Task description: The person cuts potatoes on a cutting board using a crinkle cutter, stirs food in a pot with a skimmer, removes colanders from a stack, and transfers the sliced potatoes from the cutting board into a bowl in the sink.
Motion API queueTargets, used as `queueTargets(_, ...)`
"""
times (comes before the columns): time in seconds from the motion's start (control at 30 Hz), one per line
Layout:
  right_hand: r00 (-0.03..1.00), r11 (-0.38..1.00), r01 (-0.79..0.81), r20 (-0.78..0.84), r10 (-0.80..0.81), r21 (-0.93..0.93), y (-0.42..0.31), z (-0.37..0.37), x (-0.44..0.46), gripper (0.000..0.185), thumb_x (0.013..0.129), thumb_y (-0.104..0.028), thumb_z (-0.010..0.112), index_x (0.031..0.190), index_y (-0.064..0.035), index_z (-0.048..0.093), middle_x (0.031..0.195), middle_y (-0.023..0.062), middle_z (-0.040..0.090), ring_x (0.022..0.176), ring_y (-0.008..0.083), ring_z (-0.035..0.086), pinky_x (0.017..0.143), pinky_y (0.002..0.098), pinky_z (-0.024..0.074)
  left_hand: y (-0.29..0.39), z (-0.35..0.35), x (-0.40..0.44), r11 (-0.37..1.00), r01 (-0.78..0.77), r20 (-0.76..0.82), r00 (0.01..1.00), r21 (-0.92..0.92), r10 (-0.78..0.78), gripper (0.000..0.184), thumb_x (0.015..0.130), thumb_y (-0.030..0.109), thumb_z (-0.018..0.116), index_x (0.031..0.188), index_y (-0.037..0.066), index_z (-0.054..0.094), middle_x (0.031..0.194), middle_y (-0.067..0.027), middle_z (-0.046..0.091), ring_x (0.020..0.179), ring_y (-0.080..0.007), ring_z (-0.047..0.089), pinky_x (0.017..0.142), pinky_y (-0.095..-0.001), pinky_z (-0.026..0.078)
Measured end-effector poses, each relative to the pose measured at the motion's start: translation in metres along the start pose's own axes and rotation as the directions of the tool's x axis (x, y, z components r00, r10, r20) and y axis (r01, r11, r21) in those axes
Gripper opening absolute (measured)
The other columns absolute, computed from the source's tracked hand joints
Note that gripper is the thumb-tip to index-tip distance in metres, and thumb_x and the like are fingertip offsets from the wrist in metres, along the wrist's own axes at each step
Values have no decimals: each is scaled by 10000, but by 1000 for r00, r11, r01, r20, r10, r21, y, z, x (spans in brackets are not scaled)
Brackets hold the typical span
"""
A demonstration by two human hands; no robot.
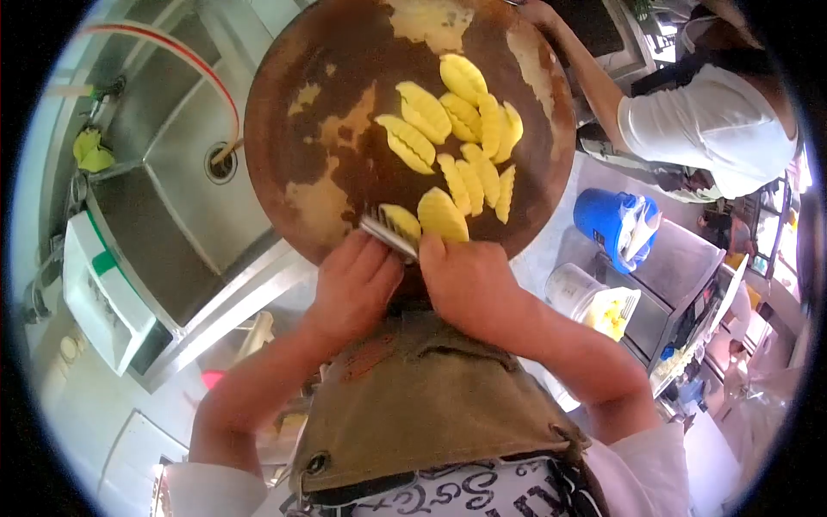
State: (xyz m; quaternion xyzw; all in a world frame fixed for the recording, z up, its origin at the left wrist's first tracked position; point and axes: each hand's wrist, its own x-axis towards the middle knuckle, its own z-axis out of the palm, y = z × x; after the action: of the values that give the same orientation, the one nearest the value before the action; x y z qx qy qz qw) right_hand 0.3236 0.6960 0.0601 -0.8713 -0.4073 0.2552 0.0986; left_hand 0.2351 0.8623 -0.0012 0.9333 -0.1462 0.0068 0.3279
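While both bare hands meet at six o'clock on a round brown board [289, 112], taking twelve as the top of the view and the board as the dial, the left hand [355, 280] has its fingers curled around a ridged metal cutter [389, 239]. The cutter lies slantwise, one end toward the right thumb, its edge slightly blurred. The right hand [474, 280] grasps the near end of a yellow wedge [442, 215], though its fingertips are partly hidden. Just beyond the cutter, toward twelve, sits a yellow slice [401, 220]; whether the metal touches it, I cannot tell.

Loose crinkle-cut pieces [424, 112] lie on the board from near its centre out toward one o'clock and round to five, several overlapping or side by side. At half past one, another person's hand [536, 15] is at the rim, and that person's white sleeve [689, 121] shows at three.

Off the board, a metal sink [185, 129] spans nine to ten o'clock, with a red-striped hose [211, 77] curving down to its drain [220, 168]. A blue bucket [596, 215] stands at four; a white bucket [570, 289] with yellow contents stands beside it, nearer five. A brown apron [448, 396] covers the wearer's front at six.
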Motion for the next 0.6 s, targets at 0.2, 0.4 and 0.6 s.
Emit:
queueTargets(0.2, 953, 941, -297, -7, 303, 164, 0, -16, -9, 209, 896, -195, 555, 850, -8, 476, 590, 178, 574, 545, 369, 600, 490, 471, 470, -3, 0, -8, 998, -28, -260, 965, -56, 12, 293, 646, 8, 678, 937, -3, 649, 992, -128, 607, 923, -316, 585, 776, -394, 519)
queueTargets(0.4, 999, 995, -36, -32, 39, 93, -15, -26, -23, 72, 813, -82, 505, 810, -28, 458, 634, 142, 565, 541, 319, 592, 484, 429, 477, -4, -1, -24, 998, 9, -218, 976, -63, -23, 309, 648, 9, 683, 955, -7, 649, 997, -129, 598, 924, -315, 575, 778, -393, 508)
queueTargets(0.6, 999, 992, -5, -39, 11, 129, -20, -19, -25, 151, 815, -120, 606, 867, -23, 503, 654, 157, 563, 558, 356, 591, 475, 459, 456, -1, 5, -21, 997, 16, -183, 983, -70, -29, 296, 649, 23, 682, 940, -15, 643, 1016, -141, 587, 945, -318, 571, 784, -391, 509)
